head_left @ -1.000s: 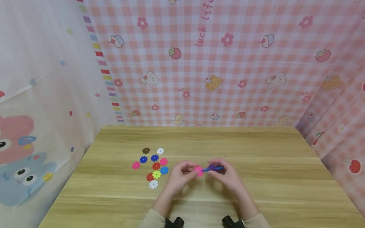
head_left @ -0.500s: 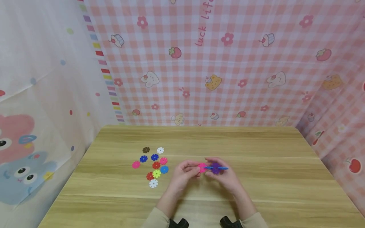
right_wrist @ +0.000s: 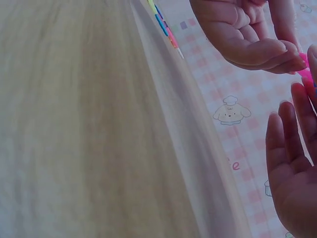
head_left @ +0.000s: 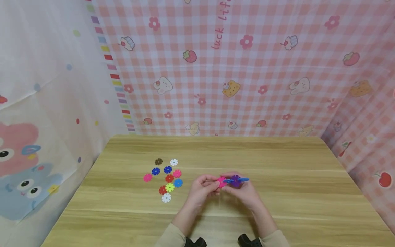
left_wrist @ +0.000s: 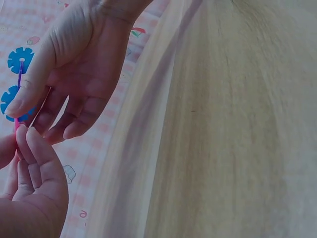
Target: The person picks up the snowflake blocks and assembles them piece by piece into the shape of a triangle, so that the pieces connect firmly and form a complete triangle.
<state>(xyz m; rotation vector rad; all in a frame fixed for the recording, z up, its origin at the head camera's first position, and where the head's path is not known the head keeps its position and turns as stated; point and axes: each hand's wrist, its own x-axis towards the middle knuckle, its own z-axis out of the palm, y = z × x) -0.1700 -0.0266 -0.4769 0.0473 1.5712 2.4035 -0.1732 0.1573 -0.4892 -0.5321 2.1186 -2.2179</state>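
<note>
Above the table, both hands meet at a short chain of interlocked, notched plastic discs. My left hand [head_left: 198, 192] pinches the pink disc [head_left: 221, 182] at the chain's left end. With thumb and fingers, my right hand [head_left: 245, 195] holds the blue disc [left_wrist: 8, 101] joined to it. A purple disc [head_left: 236, 181] follows, set crosswise, and another blue disc [left_wrist: 21, 58] forms the far end. The right wrist view catches only a sliver of pink between the fingertips; the hands or the frame edge hide most of the chain there.
Left of the hands, loose discs lie flat on the wooden table [head_left: 277, 157]: a brown disc [head_left: 158, 161], a yellow-green disc [head_left: 169, 187], a light blue disc [head_left: 178, 183], and several white, red, dark blue and pink ones. A checked pink curtain [head_left: 203, 68] hangs behind the table.
The left hand and the chain have shifted a little to the right. The right hand's grip has moved toward the pink end, leaving the purple disc more exposed. The loose discs stay put.
</note>
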